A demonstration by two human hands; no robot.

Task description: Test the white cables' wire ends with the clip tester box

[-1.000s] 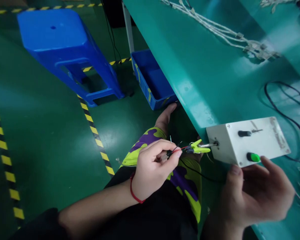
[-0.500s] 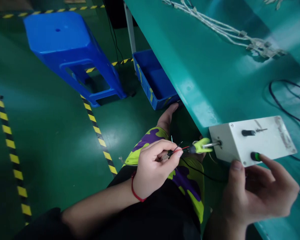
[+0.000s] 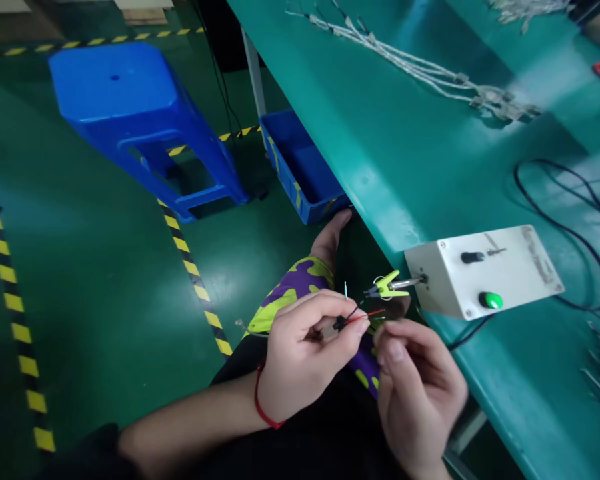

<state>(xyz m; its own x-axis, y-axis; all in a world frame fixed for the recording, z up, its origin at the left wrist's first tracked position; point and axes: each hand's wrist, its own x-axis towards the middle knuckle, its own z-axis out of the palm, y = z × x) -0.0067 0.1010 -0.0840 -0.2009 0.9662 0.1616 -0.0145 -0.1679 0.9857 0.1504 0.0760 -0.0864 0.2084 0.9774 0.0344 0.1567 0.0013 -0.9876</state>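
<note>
My left hand (image 3: 307, 350) pinches a small wired part (image 3: 353, 317) with red, black and green leads, held over my lap below the table edge. My right hand (image 3: 417, 387) has its fingertips at the red lead's free end, right beside my left hand. Whether it grips the wire is hidden by the fingers. A yellow-green clip (image 3: 386, 285) sticks out of the side of a white box (image 3: 483, 270) at the table edge, just above the wires. The box carries a black knob (image 3: 473, 257) and a green button (image 3: 491, 300).
The teal table (image 3: 405, 153) holds a bundle of white cables (image 3: 430, 70) and a black cord (image 3: 575, 213). A blue stool (image 3: 135, 120) and a blue bin (image 3: 305, 163) stand on the green floor, which has yellow-black tape lines (image 3: 190, 267).
My right hand left the green button on the white box and moved left to the wires at my left hand. The leads have come away from the yellow-green clip.
</note>
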